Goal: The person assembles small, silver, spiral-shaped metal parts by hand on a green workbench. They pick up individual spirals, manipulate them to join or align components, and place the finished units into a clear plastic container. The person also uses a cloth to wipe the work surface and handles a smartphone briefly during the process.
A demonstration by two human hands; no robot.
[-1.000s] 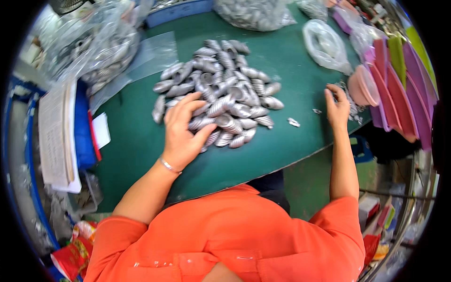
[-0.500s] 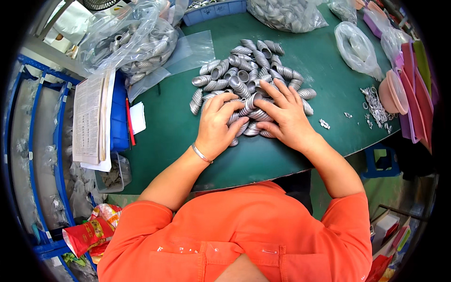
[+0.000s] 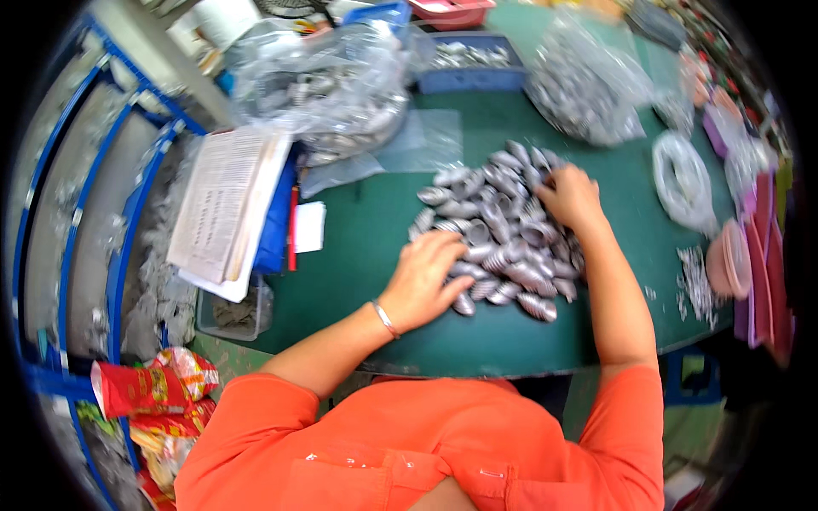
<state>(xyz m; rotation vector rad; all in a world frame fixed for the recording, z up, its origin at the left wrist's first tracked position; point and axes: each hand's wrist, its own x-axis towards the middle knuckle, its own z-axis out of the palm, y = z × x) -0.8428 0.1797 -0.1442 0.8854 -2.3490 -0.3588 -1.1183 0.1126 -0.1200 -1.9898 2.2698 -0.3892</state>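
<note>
Together left hand [image 3: 423,279] and right hand [image 3: 569,198] press ridged, shiny metal springs [image 3: 503,232].

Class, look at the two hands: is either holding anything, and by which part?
No clear hold shows. The left hand and the right hand rest palm down on the pile of silver metal parts; whether the fingers pinch one cannot be told.
</note>
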